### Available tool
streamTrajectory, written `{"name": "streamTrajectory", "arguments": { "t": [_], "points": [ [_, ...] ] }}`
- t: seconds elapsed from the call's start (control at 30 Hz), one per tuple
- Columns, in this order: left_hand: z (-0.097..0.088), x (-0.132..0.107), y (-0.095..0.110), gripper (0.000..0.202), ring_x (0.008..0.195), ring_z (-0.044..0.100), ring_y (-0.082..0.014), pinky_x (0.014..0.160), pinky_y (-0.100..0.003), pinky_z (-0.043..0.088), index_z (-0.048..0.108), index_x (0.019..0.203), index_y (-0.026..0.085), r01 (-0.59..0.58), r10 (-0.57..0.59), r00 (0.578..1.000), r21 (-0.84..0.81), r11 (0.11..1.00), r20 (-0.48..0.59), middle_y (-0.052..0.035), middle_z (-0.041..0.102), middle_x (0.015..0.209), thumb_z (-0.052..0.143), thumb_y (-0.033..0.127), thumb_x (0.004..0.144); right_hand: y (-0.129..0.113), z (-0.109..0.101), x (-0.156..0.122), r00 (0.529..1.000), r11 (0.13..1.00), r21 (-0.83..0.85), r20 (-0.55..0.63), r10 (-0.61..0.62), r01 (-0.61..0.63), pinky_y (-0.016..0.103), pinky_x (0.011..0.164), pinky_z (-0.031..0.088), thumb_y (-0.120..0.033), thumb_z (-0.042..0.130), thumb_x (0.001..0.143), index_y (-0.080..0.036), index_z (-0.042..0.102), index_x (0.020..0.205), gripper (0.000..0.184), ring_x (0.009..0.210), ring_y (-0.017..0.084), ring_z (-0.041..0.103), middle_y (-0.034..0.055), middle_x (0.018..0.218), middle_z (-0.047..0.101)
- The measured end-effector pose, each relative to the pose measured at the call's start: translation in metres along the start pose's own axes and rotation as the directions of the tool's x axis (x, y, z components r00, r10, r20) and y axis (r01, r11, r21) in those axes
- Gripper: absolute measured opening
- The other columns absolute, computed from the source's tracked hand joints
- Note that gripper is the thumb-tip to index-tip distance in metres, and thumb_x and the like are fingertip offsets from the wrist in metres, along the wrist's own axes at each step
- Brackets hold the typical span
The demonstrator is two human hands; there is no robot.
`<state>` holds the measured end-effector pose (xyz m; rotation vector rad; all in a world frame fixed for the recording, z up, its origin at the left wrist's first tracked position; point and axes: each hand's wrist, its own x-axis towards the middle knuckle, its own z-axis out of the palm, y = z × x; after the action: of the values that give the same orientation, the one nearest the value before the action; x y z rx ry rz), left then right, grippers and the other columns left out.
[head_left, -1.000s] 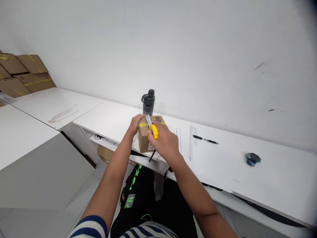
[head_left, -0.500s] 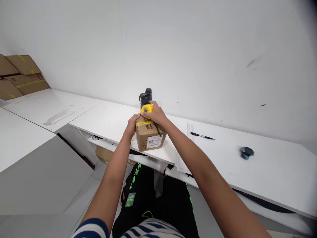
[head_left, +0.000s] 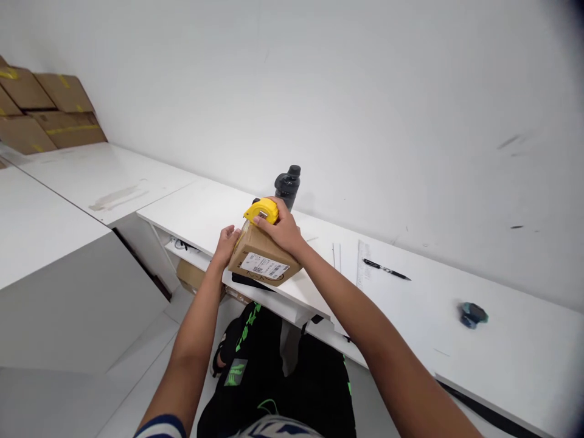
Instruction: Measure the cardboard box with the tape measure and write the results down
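A small brown cardboard box [head_left: 274,246] with a white label on its near side sits turned at an angle near the front edge of the white table. My left hand [head_left: 225,245] is at its left side, fingertips against the upper edge. Gripped in my right hand [head_left: 286,228] is a yellow tape measure [head_left: 263,210], just above the far end of the box's top. The same hand's palm and wrist rest along the box's right side. Close behind the right hand stands a dark water bottle [head_left: 288,184], its lower part hidden.
A black pen [head_left: 387,269] lies on paper to the right, with a small dark blue-green object [head_left: 473,315] beyond it. Several cardboard boxes [head_left: 73,129] are stacked at the far left by the wall. Under the tabletop [head_left: 182,204] runs an open shelf.
The box has turned, so its labelled side now faces more to the left. The tape measure has shifted left and nearer over the box. The view has swung slightly.
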<state>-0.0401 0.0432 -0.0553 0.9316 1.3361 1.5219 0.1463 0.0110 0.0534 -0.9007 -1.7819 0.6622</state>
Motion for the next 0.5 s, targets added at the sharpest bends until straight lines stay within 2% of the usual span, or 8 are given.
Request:
{"name": "streamTrajectory", "arguments": {
  "t": [0.07,0.13,0.17,0.23,0.3,0.4,0.5],
  "points": [
    [-0.008,-0.002,0.013,0.055,0.145,0.032,-0.0287,0.121,-0.043,0.022,0.057,0.118,0.018,-0.098,0.108,0.993,0.147,0.984,-0.058,-0.0153,0.047,0.146,0.08,0.031,0.069,-0.001,0.004,0.001,0.999,1.0,0.002,0.042,0.009,-0.009,0.039,0.102,0.046,-0.05,0.069,0.079,-0.028,0.053,0.135,0.062,0.117,0.024,0.057,0.0042,0.136,0.058],
    [-0.019,-0.013,0.028,0.068,0.15,0.02,-0.0296,0.123,-0.046,0.014,0.051,0.13,0.021,-0.182,0.213,0.972,0.259,0.949,-0.099,-0.0138,0.035,0.156,0.08,0.035,0.07,-0.002,0.014,0.003,0.992,1.0,0.016,0.127,0.006,-0.008,0.039,0.105,0.044,-0.049,0.069,0.079,-0.03,0.049,0.142,0.069,0.123,0.024,0.055,0.003,0.143,0.054],
    [-0.024,-0.022,0.035,0.067,0.15,0.022,-0.0287,0.123,-0.047,0.017,0.047,0.136,0.023,-0.189,0.207,0.976,0.217,0.958,-0.066,-0.012,0.032,0.158,0.073,0.043,0.078,-0.003,0.021,0.005,0.984,1.0,0.019,0.177,0.003,-0.006,0.039,0.105,0.044,-0.048,0.07,0.079,-0.031,0.045,0.146,0.073,0.123,0.024,0.055,0.0028,0.144,0.054],
    [-0.031,-0.044,0.042,0.06,0.146,0.033,-0.0277,0.118,-0.048,0.029,0.042,0.142,0.029,-0.146,0.144,0.985,0.012,0.989,0.1,-0.0082,0.035,0.158,0.051,0.057,0.091,-0.005,0.034,0.009,0.966,1.0,0.0,0.258,-0.006,0.006,0.041,0.103,0.046,-0.044,0.07,0.078,-0.031,0.037,0.151,0.081,0.118,0.024,0.058,0.0033,0.14,0.057],
    [-0.033,-0.064,0.041,0.063,0.14,0.042,-0.028,0.114,-0.046,0.037,0.037,0.146,0.031,-0.079,0.106,0.975,-0.139,0.987,0.194,-0.0081,0.042,0.154,0.044,0.062,0.092,-0.007,0.041,0.012,0.954,0.999,-0.028,0.3,-0.021,0.03,0.042,0.102,0.046,-0.041,0.069,0.079,-0.031,0.037,0.151,0.079,0.113,0.024,0.06,0.003,0.136,0.06],
    [-0.025,-0.081,0.03,0.081,0.137,0.047,-0.0289,0.112,-0.043,0.041,0.027,0.152,0.031,-0.029,0.068,0.979,-0.198,0.98,0.192,-0.0103,0.043,0.153,0.063,0.056,0.084,-0.006,0.043,0.012,0.96,0.997,-0.02,0.271,-0.068,0.077,0.039,0.105,0.045,-0.034,0.064,0.082,-0.03,0.047,0.143,0.064,0.117,0.022,0.059,0.0011,0.138,0.059],
    [-0.017,-0.083,0.023,0.094,0.143,0.04,-0.0278,0.115,-0.041,0.038,0.021,0.154,0.037,-0.087,0.116,0.98,-0.18,0.98,0.159,-0.007,0.032,0.16,0.075,0.043,0.077,-0.005,0.042,0.009,0.97,0.993,-0.047,0.221,-0.099,0.112,0.039,0.106,0.044,-0.027,0.061,0.08,-0.028,0.053,0.137,0.058,0.12,0.022,0.057,0.0018,0.138,0.057]
  ]
}}
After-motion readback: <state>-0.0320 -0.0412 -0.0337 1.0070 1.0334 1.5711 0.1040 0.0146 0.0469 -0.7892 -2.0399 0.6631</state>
